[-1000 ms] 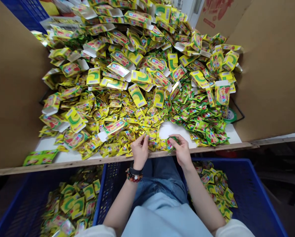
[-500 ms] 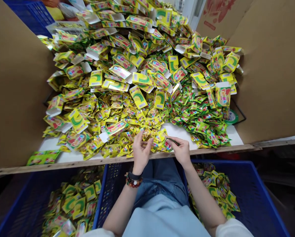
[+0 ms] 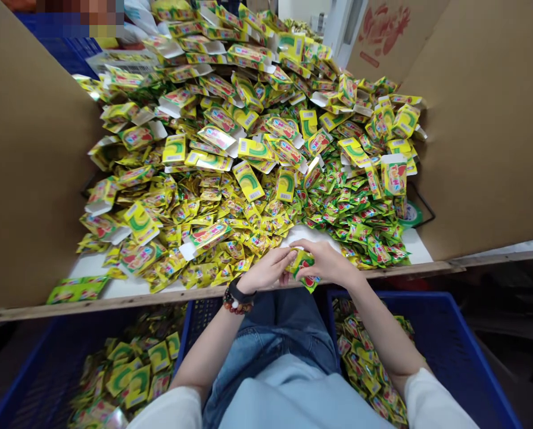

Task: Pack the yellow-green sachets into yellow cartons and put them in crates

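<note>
My left hand (image 3: 268,269) and my right hand (image 3: 327,262) meet just above the table's front edge. Between them are a yellow candy sachet (image 3: 298,260) and, below it, a green candy sachet (image 3: 309,281) with red fruit print. The right hand's fingers and thumb curl round these sachets from the right. From the left, my left fingers are bent together against the yellow one, partly hiding it. Loose yellow sachets (image 3: 203,273) lie beside my left hand. Loose green sachets (image 3: 359,229) are heaped beyond my right hand.
Small yellow cartons (image 3: 248,182), many with open flaps, are piled behind the sachets. Cardboard walls (image 3: 480,137) stand at both sides. Below the wooden table edge (image 3: 136,300) are a left blue crate (image 3: 34,369) and a right blue crate (image 3: 467,357) holding filled cartons.
My hands have come together, the left moving right and closing at the sachets. A yellow and a green sachet now show between them; before, the right hand pinched something small and green.
</note>
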`<action>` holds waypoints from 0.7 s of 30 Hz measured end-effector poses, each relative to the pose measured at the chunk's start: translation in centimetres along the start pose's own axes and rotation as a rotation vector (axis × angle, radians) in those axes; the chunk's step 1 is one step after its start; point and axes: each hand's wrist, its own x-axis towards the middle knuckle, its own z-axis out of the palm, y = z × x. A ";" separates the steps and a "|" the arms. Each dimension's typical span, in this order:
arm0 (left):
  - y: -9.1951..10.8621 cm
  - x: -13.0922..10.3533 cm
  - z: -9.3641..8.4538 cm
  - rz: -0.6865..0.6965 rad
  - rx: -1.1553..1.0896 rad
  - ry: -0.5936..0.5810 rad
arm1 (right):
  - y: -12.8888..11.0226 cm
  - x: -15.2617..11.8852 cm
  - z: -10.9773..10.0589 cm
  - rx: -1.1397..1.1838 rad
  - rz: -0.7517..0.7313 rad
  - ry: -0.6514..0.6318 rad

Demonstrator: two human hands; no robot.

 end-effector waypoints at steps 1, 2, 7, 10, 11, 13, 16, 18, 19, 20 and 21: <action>0.1 0.1 0.0 -0.025 0.008 -0.104 | -0.1 0.4 -0.1 -0.052 0.021 -0.024; 0.2 0.3 0.0 -0.059 0.008 -0.228 | -0.1 0.7 -0.2 -0.100 0.041 -0.046; -0.1 0.5 0.0 -0.172 -0.160 -0.374 | 0.3 1.1 -0.4 -0.145 0.019 -0.094; -0.5 0.1 0.0 -0.232 -0.336 -0.446 | 0.6 0.8 -0.4 0.047 -0.022 -0.092; -0.6 -0.1 0.0 -0.253 -0.382 -0.470 | 0.7 0.7 -0.3 0.106 -0.022 -0.092; -0.9 -0.4 0.1 -0.293 -0.453 -0.505 | 0.7 0.7 -0.3 0.179 -0.007 -0.091; -1.2 -0.4 0.3 -0.317 -0.482 -0.486 | 0.6 1.2 -0.3 0.208 0.025 -0.093; -1.3 -0.1 0.4 -0.317 -0.452 -0.452 | 0.6 1.8 -0.3 0.220 0.043 -0.086; -1.4 0.1 0.4 -0.319 -0.435 -0.437 | 0.6 2.0 -0.3 0.225 0.050 -0.072; -1.5 0.3 0.4 -0.321 -0.422 -0.416 | 0.7 2.2 -0.2 0.231 0.055 -0.046; -1.7 0.5 0.4 -0.322 -0.417 -0.380 | 0.9 2.4 0.0 0.241 0.063 -0.005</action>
